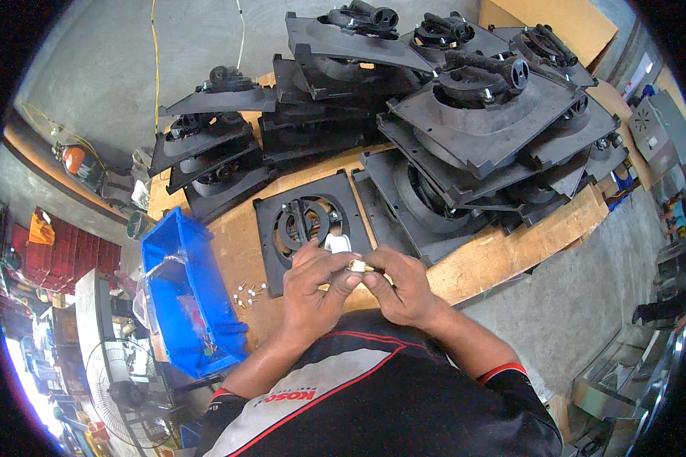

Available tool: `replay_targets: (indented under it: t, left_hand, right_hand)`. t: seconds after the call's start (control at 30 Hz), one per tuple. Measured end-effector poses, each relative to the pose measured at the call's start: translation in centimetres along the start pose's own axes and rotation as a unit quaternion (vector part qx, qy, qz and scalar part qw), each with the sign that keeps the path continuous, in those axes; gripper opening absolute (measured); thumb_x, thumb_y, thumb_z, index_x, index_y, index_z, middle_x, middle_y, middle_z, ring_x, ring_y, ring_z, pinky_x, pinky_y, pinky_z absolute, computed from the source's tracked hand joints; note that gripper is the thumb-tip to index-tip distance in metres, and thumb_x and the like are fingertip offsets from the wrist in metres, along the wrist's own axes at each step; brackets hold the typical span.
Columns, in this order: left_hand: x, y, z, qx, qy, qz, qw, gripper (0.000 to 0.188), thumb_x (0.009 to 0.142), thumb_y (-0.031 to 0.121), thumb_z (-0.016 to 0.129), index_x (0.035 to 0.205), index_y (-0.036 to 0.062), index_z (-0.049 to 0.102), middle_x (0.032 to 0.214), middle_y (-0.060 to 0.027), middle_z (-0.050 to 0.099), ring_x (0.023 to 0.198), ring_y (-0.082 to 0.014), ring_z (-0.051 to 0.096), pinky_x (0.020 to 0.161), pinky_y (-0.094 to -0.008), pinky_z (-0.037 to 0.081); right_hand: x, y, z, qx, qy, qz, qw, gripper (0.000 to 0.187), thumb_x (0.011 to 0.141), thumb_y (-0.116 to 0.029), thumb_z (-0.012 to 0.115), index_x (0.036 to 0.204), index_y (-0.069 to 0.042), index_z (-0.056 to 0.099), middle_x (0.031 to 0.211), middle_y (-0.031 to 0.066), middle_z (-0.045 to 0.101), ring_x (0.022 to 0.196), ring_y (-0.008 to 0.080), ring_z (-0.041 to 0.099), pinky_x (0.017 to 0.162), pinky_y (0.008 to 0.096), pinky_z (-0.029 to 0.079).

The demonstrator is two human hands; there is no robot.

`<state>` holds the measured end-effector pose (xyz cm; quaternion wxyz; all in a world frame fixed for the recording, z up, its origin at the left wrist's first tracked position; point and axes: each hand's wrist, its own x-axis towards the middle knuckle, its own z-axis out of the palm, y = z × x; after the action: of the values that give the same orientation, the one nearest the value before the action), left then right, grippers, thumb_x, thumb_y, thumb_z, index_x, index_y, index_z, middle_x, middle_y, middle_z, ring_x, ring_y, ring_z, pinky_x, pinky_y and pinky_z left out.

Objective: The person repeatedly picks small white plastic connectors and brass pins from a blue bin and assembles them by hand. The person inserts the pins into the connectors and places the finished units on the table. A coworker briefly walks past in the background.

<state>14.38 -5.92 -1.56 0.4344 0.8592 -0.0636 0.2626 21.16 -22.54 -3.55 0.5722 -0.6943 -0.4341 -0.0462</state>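
Note:
Close in front of my body, my left hand (pixel 310 288) and my right hand (pixel 401 288) meet at their fingertips. Thumb and fingers of both pinch a small brass fitting (pixel 357 266) with a pale end; its far part is covered by my fingers. Just beyond my hands a square black plate (pixel 268 222) lies on the wooden table (pixel 232 238), with a round ring and a bar across its middle opening. A white piece (pixel 338 244) shows beside my left fingers, too covered to name. Several small brass fittings with white ends (pixel 249 294) lie loose left of the plate.
Stacks of similar black plates (pixel 495 114) rise at the back and right, with a lower stack (pixel 217 145) at back left. A blue plastic bin (pixel 177 305) stands at the left table edge. Farther left are a fan (pixel 129 392) and red crates (pixel 72 255).

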Motion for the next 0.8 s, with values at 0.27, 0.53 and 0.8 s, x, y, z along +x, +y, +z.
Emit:
replay_targets:
  t: [0.27,0.53,0.8]
  left_hand:
    - [-0.1,0.2,0.1,0.019,0.007,0.014,1.0,0.026,0.087,0.028,0.072,0.102,0.0075,0.073,0.074,-0.0066,0.066,0.073,-0.0231,0.065,0.098,-0.045,0.042]
    - [-0.2,0.3,-0.1,0.043,-0.011,0.022,0.999,0.026,0.087,0.03,0.071,0.104,0.0098,0.073,0.068,-0.0049,0.061,0.07,-0.0212,0.062,0.099,-0.0443,0.041]
    - [0.1,1.0,-0.7,0.048,-0.056,0.007,0.997,0.029,0.089,0.03,0.07,0.103,0.0047,0.073,0.076,-0.0074,0.069,0.077,-0.0227,0.067,0.101,-0.0445,0.041]
  right_hand:
    - [-1.0,0.6,0.3,0.322,-0.041,0.167,0.931,0.026,0.103,-0.024,0.049,0.112,-0.001,0.058,0.075,0.0006,0.052,0.065,0.0085,0.047,0.057,0.0271,0.04]
    - [0.2,0.8,-1.1,0.295,-0.106,0.147,0.938,0.031,0.106,-0.029,0.043,0.097,-0.003,0.056,0.073,-0.0025,0.048,0.065,0.007,0.044,0.057,0.0257,0.037]
    - [0.6,1.0,-1.6,0.442,-0.159,0.231,0.852,0.033,0.105,-0.033,0.044,0.089,-0.007,0.055,0.067,-0.0046,0.042,0.059,0.0058,0.038,0.052,0.0241,0.031]
